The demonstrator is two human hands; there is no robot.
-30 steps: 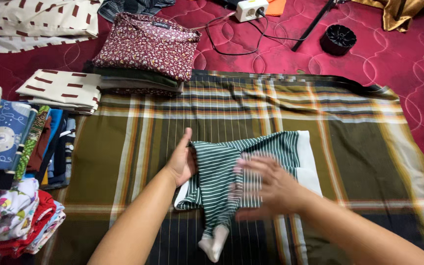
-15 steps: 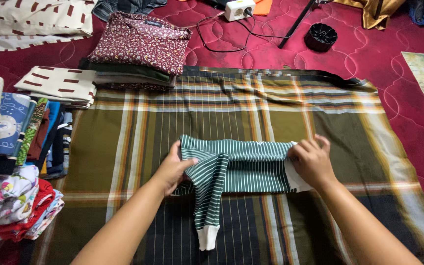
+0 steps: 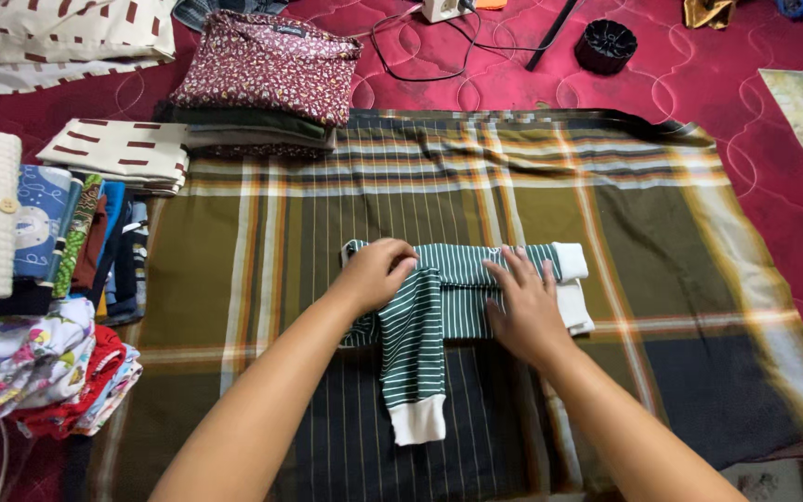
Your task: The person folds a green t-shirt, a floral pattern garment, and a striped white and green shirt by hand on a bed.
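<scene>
Green striped shirt (image 3: 457, 288) now folded narrower, mid plaid cloth (image 3: 699, 270), one sleeve hanging toward me. My left hand (image 3: 378, 271) is curled on its left end; right hand (image 3: 522, 302) has shifted inward, spread flat, pressing.

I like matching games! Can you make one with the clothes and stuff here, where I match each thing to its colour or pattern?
Things:
1. Small top under both hands
2. Big cloth spread beneath it
3. Folded garment on top of the far pile
4. Round object near the far edge

Looks:
A. Black
B. Dark red with tiny flowers
C. Green with white stripes
D. Brown, olive and black plaid

Pairs: 1-C, 2-D, 3-B, 4-A
</scene>
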